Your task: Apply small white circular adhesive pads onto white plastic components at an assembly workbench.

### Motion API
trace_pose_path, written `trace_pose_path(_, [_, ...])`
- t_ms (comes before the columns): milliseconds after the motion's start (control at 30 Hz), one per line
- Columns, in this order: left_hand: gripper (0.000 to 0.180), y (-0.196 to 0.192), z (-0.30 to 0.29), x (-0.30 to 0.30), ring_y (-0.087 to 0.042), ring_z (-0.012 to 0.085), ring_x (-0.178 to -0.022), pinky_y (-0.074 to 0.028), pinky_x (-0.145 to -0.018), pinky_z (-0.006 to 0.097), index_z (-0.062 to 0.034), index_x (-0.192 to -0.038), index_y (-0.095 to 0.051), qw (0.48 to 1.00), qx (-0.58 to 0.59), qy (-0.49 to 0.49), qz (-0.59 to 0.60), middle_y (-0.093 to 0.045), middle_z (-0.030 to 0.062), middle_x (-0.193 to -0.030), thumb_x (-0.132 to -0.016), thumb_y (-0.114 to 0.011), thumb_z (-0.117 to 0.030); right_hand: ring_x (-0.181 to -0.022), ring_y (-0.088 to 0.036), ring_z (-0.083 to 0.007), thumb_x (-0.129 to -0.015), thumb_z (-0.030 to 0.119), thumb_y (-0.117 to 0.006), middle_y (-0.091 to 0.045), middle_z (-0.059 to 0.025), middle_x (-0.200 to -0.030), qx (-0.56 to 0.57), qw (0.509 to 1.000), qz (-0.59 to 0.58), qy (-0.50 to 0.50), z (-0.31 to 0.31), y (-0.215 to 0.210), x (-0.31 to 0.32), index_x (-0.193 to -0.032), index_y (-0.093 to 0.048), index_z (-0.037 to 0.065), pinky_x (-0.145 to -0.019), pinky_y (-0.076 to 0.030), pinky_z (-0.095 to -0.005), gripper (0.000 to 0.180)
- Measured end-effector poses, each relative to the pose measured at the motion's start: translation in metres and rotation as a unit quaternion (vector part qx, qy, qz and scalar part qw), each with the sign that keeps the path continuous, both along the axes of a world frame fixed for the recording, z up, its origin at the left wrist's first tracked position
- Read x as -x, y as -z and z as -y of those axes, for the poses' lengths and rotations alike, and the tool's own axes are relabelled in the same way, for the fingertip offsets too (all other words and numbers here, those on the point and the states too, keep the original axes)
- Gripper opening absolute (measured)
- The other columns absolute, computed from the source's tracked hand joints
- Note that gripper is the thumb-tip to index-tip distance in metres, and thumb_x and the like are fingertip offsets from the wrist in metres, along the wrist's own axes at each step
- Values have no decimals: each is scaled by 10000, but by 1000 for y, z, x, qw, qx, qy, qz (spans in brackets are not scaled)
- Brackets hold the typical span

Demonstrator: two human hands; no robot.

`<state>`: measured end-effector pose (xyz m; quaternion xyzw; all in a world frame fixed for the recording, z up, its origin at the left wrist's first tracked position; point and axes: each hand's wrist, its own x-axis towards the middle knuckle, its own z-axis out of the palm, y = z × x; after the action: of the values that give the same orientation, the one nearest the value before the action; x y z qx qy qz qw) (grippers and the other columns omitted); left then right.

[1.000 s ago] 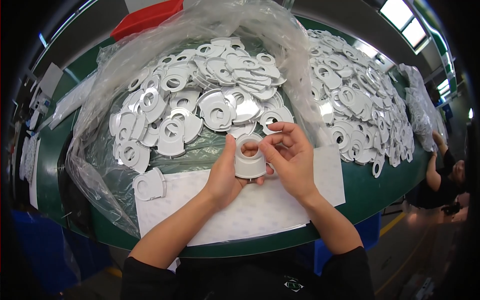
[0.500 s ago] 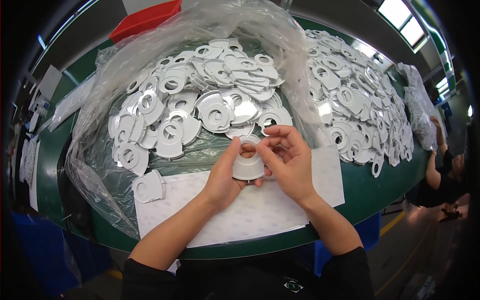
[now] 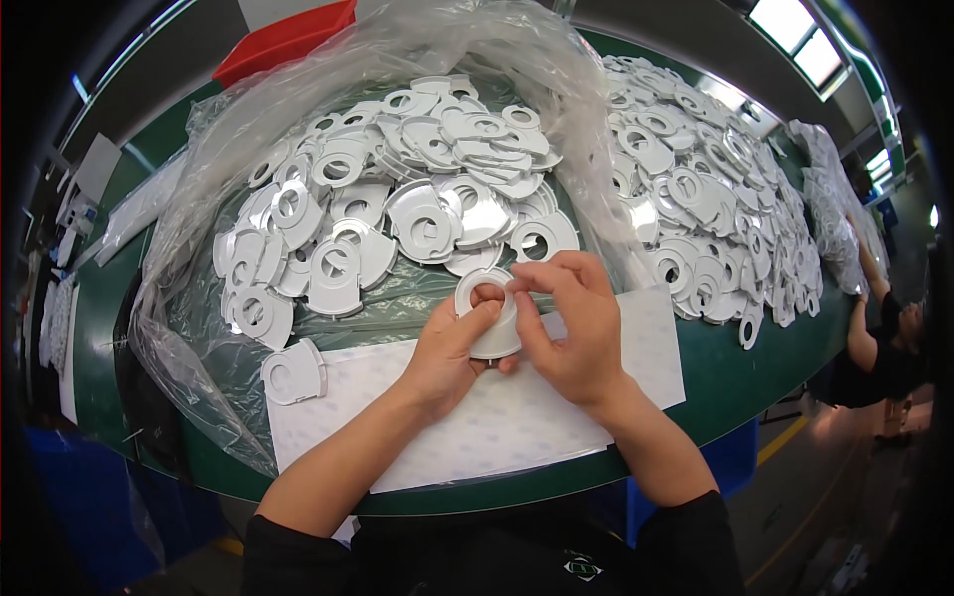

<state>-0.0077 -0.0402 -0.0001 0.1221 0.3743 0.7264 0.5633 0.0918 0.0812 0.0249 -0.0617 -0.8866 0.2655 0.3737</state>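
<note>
**Loose parts are crowding a light, two-handed hold**

On the green desk (image 3: 740, 377), a loose heap of white ring-ended plates (image 3: 336, 296) is leaning inside an opened clear plastic bag (image 3: 179, 298); a forearm snagging the bag could be sending plates sliding toward the near edge. Over the white paper (image 3: 457, 447) by that edge, the left hand (image 3: 445, 350) is grasping one glossy ring-ended plate (image 3: 497, 341), its thumb lying across the ring. If that thumb were slackening, the plate could be slipping and getting scuffed. The right hand (image 3: 571, 333) is holding its thumb and index finger at the plate's right rim; whether they are pinching it, I cannot tell. An uneven push there could be tilting the plate loose.

Around this, a second heap (image 3: 735, 199) is covering the desk's right side, and the bag's raised wall is standing between the two heaps, obstructing a straight reach across. A bundle of clear plastic (image 3: 825, 194) is lying at the far right edge, with a co-worker's arm (image 3: 861, 348) showing nearby. A red bin (image 3: 283, 45) is sitting at the far left edge. A lone plate (image 3: 293, 375) is covering the paper's far left corner.
</note>
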Motion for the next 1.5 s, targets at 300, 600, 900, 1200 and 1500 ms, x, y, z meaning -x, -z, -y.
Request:
trace_pose_path(300, [325, -3, -1, -2, -615, 190, -789, -462, -579, 287, -56, -1243, -404, 999, 3, 7, -32, -603, 125, -1006, -953, -450, -193, -666, -566, -97, -813, 28, -619, -628, -41, -799, 377, 921, 99, -20, -4, 0, -2, -1008, -651, -10, -523, -445, -233, 202])
trace_pose_path(600, [387, -3, -2, -5, -602, 163, -762, -456, -578, 259, -67, -1314, -348, 994, -17, 40, -97, -584, 117, -953, -973, -435, -229, -442, -522, -54, -833, 52, -593, -586, -32, -620, 490, 865, 100, -25, -3, -5, 0, -911, -617, -60, -394, -392, -202, 138])
trace_pose_path(900, [795, -8, 1, -8, -580, 144, -752, -433, -567, 238, -78, -1401, -239, 986, 4, 80, -147, -577, 92, -960, -904, -89, -678, -426, -505, -79, -759, 192, -723, -545, -10, -575, 329, 922, 183, 92, 5, -8, -2, -698, -493, 38, -396, -370, -230, 283])
trace_pose_path(1200, [910, -7, -1, -2, -602, 204, -812, -409, -531, 262, -84, -1397, -259, 989, 25, 90, -118, -571, 95, -1089, -830, -56, -766, -530, -545, -142, -706, 244, -768, -553, -41, -622, 145, 964, 218, 45, -5, -16, -14, -812, -537, 27, -487, -412, -287, 335])
trace_pose_path(1500, [876, -9, -1, -1, -621, 188, -671, -408, -461, 245, -42, -1416, -191, 989, 30, 98, -105, -607, 141, -852, -872, -83, -720, -524, -596, -190, -853, 170, -633, -596, -99, -618, 239, 945, 221, 43, -6, -18, -13, -779, -548, -14, -493, -422, -315, 216])
